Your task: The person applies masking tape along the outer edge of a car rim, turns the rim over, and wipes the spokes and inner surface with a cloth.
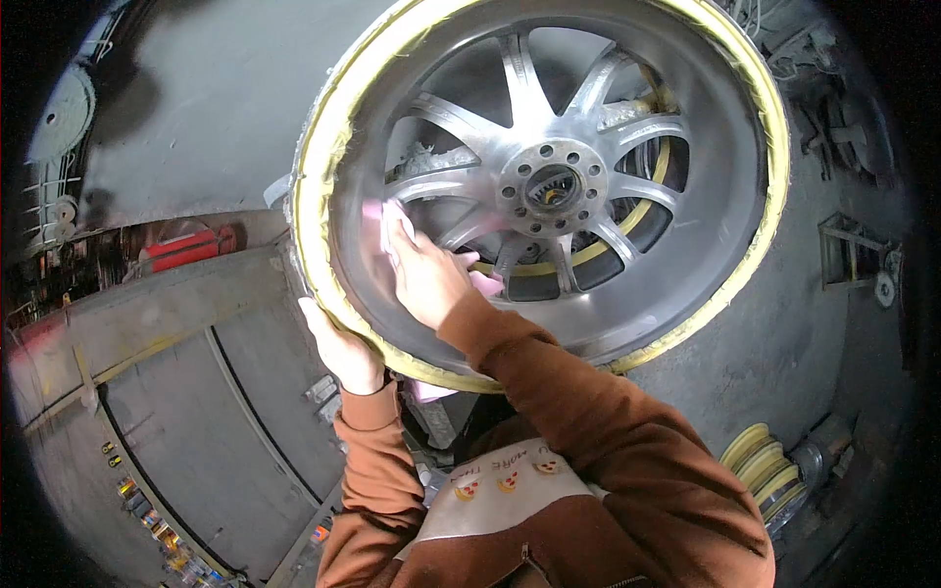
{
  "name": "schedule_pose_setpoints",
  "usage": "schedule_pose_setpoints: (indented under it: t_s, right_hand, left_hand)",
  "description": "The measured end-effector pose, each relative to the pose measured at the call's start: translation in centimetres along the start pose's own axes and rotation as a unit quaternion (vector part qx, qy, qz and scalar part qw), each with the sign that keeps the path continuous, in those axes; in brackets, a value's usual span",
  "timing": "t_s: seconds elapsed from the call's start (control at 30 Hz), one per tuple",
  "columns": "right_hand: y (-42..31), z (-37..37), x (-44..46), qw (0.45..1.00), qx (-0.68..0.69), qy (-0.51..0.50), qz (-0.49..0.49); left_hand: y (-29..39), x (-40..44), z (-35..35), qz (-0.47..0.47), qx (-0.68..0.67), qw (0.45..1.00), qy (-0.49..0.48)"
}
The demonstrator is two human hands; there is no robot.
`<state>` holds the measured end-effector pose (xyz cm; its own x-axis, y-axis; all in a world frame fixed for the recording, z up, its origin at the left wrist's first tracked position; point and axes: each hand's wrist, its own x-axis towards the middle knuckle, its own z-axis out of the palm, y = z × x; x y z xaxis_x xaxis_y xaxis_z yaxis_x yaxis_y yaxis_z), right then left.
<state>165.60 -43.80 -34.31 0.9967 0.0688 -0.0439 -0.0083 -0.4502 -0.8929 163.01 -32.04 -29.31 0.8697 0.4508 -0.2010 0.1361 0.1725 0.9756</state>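
Note:
A silvery alloy wheel rim (534, 220) with several spokes stands tilted in front of me, its inner side facing me. Yellow tape-like material (312, 186) with ragged edges runs around its outer lip. At the lower left of that lip, my left hand (345, 355) grips the edge, with some fingers hidden behind it. Inside the barrel, my right hand (428, 276) presses a pink cloth (375, 220) against the metal on the left. More pink cloth shows past its knuckles, near the lower spokes. The fingers of this hand are closed over the cloth.
Another wheel with yellow edging (760, 461) lies at the lower right. A red cylinder (191, 249) sits on the left among dark clutter. Small bottles and cans (162, 534) line the lower left. A metal frame (851, 250) stands by the right wall.

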Motion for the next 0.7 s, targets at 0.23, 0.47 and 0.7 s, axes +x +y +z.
schedule_pose_setpoints:
  t_s: [0.23,0.47,0.7]
  right_hand:
    - [0.2,-0.6,1.0,0.993,-0.109,-0.024,0.024]
    - [1.0,-2.0,1.3,0.973,-0.200,-0.065,0.096]
    - [0.8,0.3,1.5,0.985,-0.143,0.024,0.094]
  left_hand:
    - [-0.9,0.2,-0.6,0.050,0.036,0.998,0.012]
    - [0.1,-0.1,0.1,0.005,0.037,0.999,0.007]
    - [-0.8,0.6,-0.8,0.059,0.038,0.996,-0.056]
